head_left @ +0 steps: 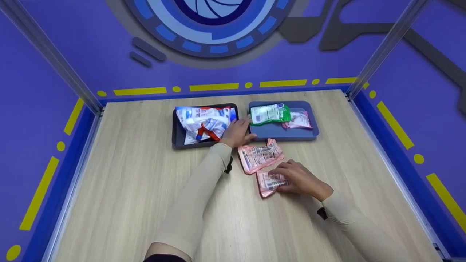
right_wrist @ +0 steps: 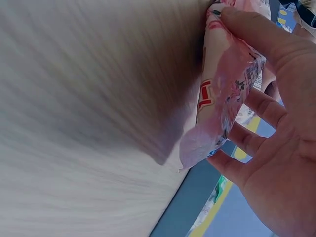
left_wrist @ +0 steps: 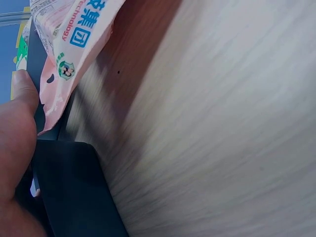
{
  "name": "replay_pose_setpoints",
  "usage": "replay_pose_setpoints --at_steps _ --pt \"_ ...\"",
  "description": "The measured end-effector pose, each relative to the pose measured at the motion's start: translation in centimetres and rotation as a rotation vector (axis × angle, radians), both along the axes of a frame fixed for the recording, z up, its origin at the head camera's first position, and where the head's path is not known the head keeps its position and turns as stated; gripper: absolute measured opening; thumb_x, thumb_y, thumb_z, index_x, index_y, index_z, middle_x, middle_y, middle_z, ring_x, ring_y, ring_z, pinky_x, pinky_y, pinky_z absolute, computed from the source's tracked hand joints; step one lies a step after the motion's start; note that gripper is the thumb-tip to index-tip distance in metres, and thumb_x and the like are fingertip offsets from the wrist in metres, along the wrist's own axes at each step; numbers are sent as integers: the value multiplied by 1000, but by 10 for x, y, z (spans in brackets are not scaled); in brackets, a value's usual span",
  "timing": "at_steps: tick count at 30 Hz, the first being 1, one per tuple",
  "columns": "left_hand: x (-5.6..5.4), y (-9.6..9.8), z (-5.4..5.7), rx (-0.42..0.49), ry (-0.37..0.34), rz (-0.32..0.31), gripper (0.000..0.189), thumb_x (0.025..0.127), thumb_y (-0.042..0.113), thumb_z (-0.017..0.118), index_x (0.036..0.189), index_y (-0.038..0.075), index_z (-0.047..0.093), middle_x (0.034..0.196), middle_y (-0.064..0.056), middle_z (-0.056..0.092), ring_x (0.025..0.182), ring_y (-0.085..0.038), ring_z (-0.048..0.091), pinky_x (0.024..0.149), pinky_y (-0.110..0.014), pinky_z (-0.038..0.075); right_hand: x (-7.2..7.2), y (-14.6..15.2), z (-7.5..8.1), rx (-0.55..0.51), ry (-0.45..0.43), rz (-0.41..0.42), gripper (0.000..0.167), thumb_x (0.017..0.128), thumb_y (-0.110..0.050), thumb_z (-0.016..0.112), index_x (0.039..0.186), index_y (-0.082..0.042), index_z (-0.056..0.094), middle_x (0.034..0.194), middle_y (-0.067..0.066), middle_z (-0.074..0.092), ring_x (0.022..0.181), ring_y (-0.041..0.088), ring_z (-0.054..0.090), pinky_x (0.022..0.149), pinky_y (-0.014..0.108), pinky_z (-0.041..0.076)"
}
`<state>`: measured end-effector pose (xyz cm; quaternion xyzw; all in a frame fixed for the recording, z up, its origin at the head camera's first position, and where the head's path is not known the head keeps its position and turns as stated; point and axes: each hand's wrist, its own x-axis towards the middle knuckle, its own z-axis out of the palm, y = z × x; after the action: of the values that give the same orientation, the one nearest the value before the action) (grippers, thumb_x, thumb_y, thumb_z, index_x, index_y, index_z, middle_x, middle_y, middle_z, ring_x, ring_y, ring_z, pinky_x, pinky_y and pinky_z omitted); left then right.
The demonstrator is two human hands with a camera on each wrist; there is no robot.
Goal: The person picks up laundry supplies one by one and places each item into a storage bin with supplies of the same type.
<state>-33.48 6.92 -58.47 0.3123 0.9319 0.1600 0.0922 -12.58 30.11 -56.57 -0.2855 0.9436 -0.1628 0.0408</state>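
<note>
My right hand (head_left: 296, 178) holds a small pink packet (right_wrist: 222, 98), its thumb on one side and its fingers on the other. In the head view this packet is at the middle of the table, partly hidden by the fingers. Just behind it lies a second pink packet (head_left: 260, 156) with printed text. My left hand (head_left: 238, 133) rests at the gap between the two trays, fingers and thumb extended. Beside it is a black tray (head_left: 174, 134) with white, blue and red packets (head_left: 207, 122). On its other side stands a blue-grey tray (head_left: 284, 135).
Inside the blue-grey tray are a green-edged packet (head_left: 269, 113) and another pink packet (head_left: 298, 120). The wooden table (head_left: 145, 174) is enclosed by purple-blue panels (head_left: 87, 43) at the back and sides. Metal rails (head_left: 69, 203) run along its side edges.
</note>
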Motion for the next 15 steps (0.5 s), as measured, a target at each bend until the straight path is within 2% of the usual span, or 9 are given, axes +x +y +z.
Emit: replay_pose_setpoints --at_steps 8,15 --pt "2 0 2 -15 12 5 87 102 55 54 166 10 16 166 -9 33 152 -26 32 128 -44 13 2 2 0 -27 75 36 51 80 -34 90 126 -21 74 114 -1 70 104 23 58 84 43 50" --pt "5 0 6 2 -2 8 86 103 52 56 165 9 16 165 -11 34 151 -28 32 128 -44 12 2 4 -1 -39 94 35 49 81 -32 90 125 -21 75 113 -1 70 104 22 58 84 44 50"
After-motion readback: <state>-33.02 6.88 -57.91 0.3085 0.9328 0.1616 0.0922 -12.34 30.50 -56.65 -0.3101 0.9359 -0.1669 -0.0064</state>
